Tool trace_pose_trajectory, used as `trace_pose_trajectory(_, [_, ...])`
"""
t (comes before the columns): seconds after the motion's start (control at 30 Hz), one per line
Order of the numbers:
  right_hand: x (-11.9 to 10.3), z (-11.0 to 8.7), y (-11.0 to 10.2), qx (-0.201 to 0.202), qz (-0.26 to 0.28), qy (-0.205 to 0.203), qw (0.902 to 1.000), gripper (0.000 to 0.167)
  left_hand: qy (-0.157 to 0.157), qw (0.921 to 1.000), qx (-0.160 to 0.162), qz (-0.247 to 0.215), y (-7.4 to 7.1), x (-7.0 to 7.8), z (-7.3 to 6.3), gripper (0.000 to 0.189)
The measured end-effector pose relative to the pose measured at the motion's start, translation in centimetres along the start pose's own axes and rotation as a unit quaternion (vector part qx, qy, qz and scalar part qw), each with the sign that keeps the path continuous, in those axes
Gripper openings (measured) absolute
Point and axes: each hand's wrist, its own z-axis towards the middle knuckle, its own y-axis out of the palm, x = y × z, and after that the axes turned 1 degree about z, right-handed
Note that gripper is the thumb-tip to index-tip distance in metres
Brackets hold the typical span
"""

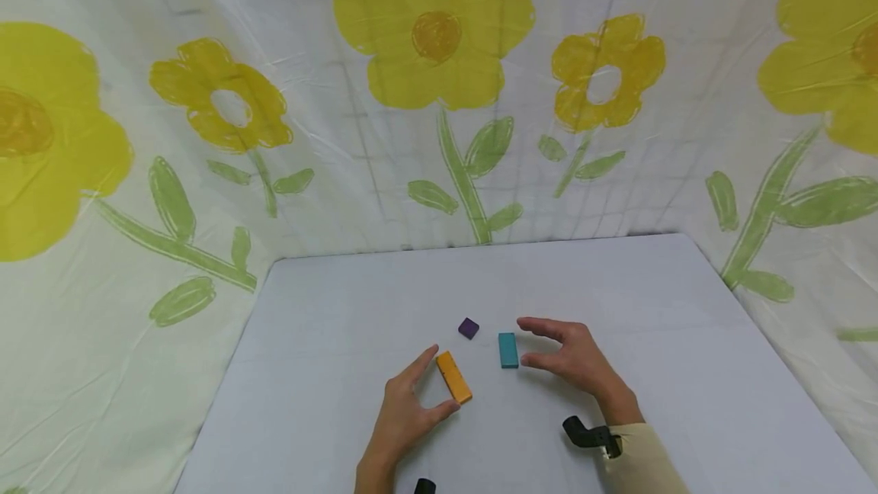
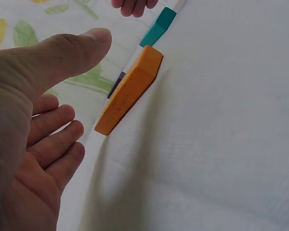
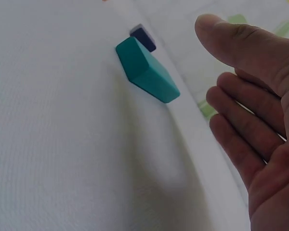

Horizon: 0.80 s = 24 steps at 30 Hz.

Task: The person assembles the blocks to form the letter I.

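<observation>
The orange block (image 1: 454, 377) lies on the pale surface (image 1: 329, 326) just below the centre of the frame in the head view, slanting down toward the right. The left hand (image 1: 406, 408) is just beside it, at lower centre, thumb and fingers apart and curving toward the block's two ends; the left wrist view shows a gap between thumb and block. To the upper right of the orange block lies the teal block (image 1: 508, 351), roughly upright in the frame. The right hand (image 1: 575, 355) is near it on its right side, thumb and fingers apart, holding nothing. A small dark purple block (image 1: 469, 328) lies above and between those two, touching neither. A black wrist mount (image 1: 586, 433) and a beige sleeve (image 1: 645, 460) show at lower right. Behind, across the upper frame, hangs a white sheet (image 1: 309, 14) printed with yellow flowers (image 1: 384, 14).
</observation>
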Motion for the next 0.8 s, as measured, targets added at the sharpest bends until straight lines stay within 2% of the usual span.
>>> trace_pose_trajectory(0.5, [1.0, 0.2, 1.0, -0.02, 0.005, 0.005, 0.9998, 0.065, -0.015, 0.9997, -0.018, 0.001, 0.5, -0.1, 0.1, 0.092])
trace_pose_trajectory(0.8, [1.1, 0.5, 1.4, -0.029, 0.003, 0.014, 0.9995, 0.067, -0.002, 0.9999, -0.013, -0.004, 0.6, -0.3, 0.0, 0.091])
